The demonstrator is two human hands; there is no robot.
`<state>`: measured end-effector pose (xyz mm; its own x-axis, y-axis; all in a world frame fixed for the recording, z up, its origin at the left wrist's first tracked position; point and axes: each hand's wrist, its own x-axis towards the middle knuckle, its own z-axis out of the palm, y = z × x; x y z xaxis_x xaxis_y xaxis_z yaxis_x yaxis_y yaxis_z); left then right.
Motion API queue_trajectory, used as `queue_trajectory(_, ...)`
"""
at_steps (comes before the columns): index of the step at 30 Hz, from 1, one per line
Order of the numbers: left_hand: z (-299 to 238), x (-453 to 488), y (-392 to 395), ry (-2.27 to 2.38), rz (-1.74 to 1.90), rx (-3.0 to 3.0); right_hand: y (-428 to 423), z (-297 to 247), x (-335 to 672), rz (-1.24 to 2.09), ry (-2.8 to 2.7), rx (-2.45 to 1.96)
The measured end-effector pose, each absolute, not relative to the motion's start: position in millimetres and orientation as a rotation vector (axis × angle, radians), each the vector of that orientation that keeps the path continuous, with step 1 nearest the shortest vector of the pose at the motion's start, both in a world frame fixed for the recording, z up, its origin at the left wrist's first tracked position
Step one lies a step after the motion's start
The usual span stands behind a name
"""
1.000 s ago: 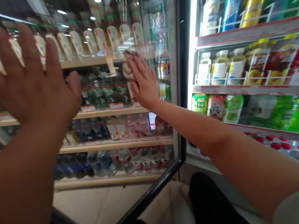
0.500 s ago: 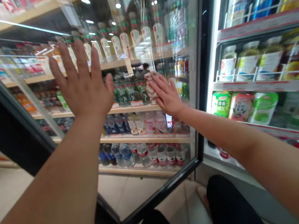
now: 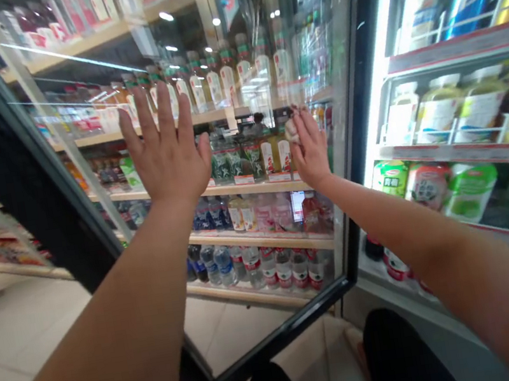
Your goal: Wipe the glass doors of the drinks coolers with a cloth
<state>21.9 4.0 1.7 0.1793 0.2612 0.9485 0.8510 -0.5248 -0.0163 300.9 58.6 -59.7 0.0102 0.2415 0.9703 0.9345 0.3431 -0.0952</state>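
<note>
The glass door (image 3: pixel 243 118) stands swung open beside the lit fridge (image 3: pixel 382 64), likely so you can reach its pane. Your left hand (image 3: pixel 171 162) is spread open, palm toward the glass, seemingly to steady the door, though contact is hard to confirm. Your right hand (image 3: pixel 312 150) presses a crumpled cloth (image 3: pixel 291 131) to the pane, fingers laid over it, probably for even pressure. Compared with half a second ago, cloth and right hand sit nearer the fridge-side frame.
</note>
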Motion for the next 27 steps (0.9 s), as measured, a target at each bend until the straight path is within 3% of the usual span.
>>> queue_trajectory(5, 1.4, 21.6, 2.2, -1.107, -1.321, -1.875, 66.2, -32.7, 292.8, -0.712, -1.357, -1.069)
queue_trajectory(11, 0.6, 22.3, 3.3, -1.082, -1.321, -1.877, 36.6, -75.5, 282.0, -0.869, -1.823, -1.035)
queue_trajectory(17, -2.4, 24.5, -8.4, -1.152, -1.255, -1.803, 54.0, -26.4, 281.1, -0.764, -1.431, -1.145)
queue_trajectory(23, -3.4, 23.0, -4.9, -1.054, -1.307, -1.834, 37.7, -61.2, 269.4, -0.967, -1.801, -1.005)
queue_trajectory(27, -4.6, 19.6, 0.3, -0.943, -1.303, -1.802, 45.3, -39.3, 282.8, -0.879, -1.645, -1.09)
